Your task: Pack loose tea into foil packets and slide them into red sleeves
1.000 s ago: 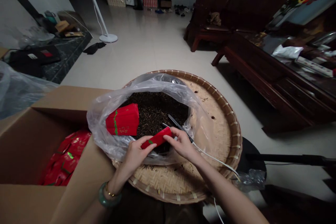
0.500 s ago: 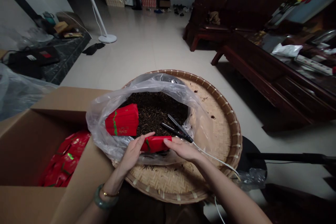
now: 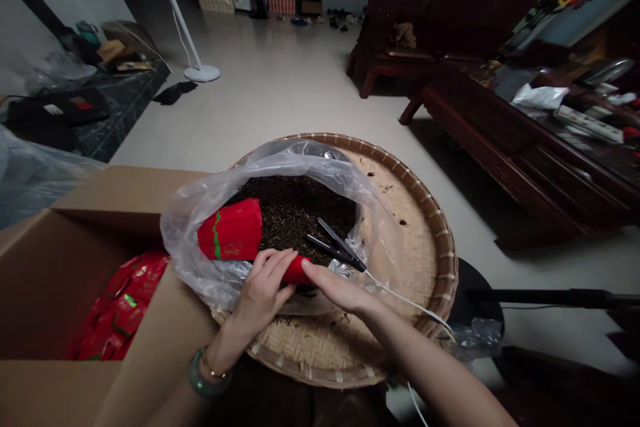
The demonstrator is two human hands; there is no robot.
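Observation:
Between my hands, over the near rim of a clear plastic bag, is a small red packet. My left hand is wrapped over its left part, covering much of it. My right hand grips its right end, thumb on top. Dark loose tea leaves fill the bag. On them, to the left, lies a stack of flat red packets with a green pattern. A black hair straightener rests on the leaves at the right, its plates apart and its white cord trailing away.
The bag stands on a round woven bamboo tray with scattered leaves. Left of it is an open cardboard box holding several red packets. A dark wooden table is at the right, a white lamp stand further back.
My left hand has shifted right and closed over the packet, hiding more of it. My right hand has moved slightly left. The whole view has shifted a little.

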